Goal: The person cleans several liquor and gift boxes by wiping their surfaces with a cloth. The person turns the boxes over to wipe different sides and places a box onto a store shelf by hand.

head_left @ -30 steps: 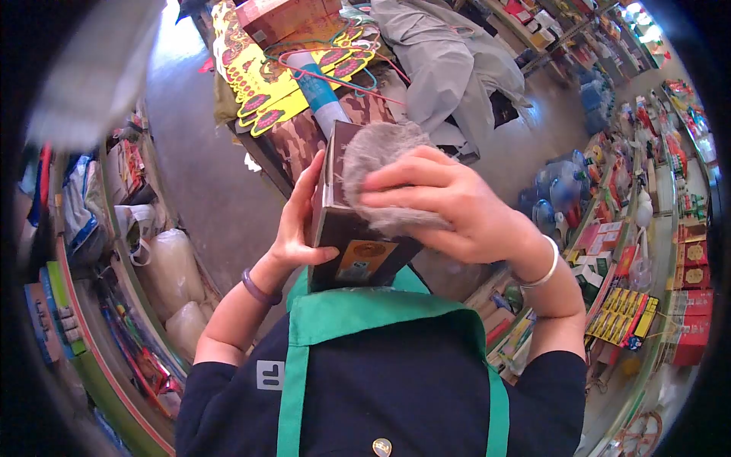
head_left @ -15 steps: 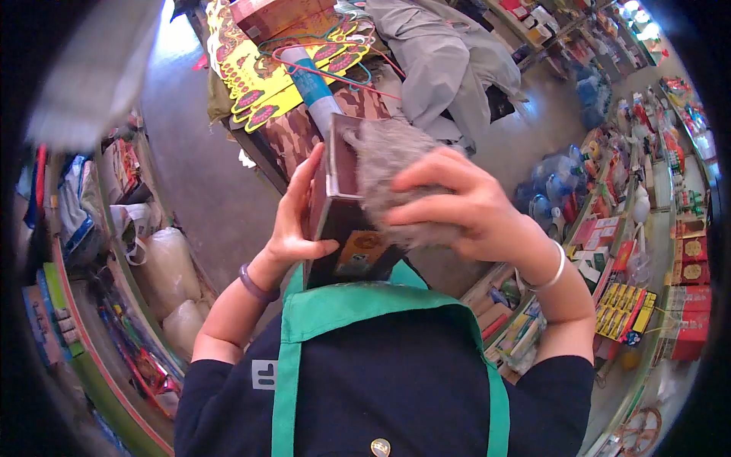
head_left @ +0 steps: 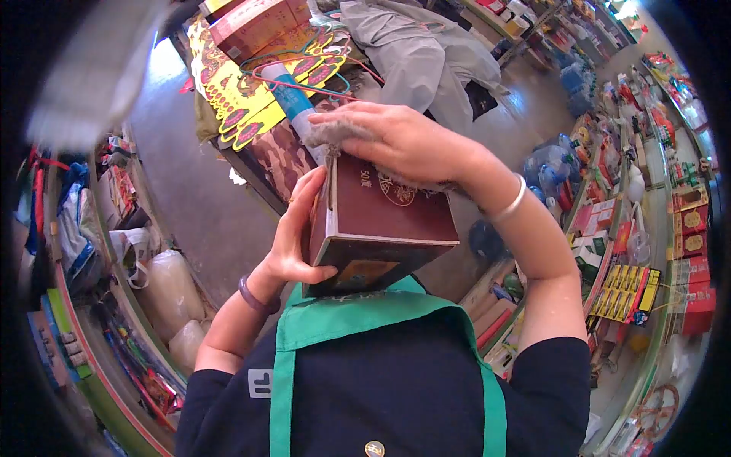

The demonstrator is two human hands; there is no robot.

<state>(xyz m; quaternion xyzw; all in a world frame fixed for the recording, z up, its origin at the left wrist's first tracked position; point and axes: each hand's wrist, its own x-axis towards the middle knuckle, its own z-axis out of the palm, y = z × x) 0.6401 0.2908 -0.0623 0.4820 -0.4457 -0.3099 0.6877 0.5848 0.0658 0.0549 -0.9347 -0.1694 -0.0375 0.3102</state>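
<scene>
A dark red box (head_left: 392,213) with gold print and "50度" on its face is held up in front of my chest, its lower edge near the green apron (head_left: 365,324). My left hand (head_left: 295,236) grips the box's left side, fingers on the side panel and thumb at the lower front. A fuzzy grey cloth (head_left: 335,131) lies over the far top edge of the box. My right hand (head_left: 388,141) presses the cloth there, its fingers bent over it and pointing left. Part of the cloth hangs behind the hand, along the box's far edge.
Beyond the box stands a table with yellow printed sheets (head_left: 244,107), a red carton (head_left: 255,29), hangers, a blue-and-white roll (head_left: 289,97) and a grey garment (head_left: 415,57). Stocked shelves line both sides, with plastic bags (head_left: 171,286) at left and blue water bottles (head_left: 552,164) at right.
My right hand and the cloth have moved left and away from me to the box's far corner. More of the box's printed red face shows. My left hand keeps its grip.
</scene>
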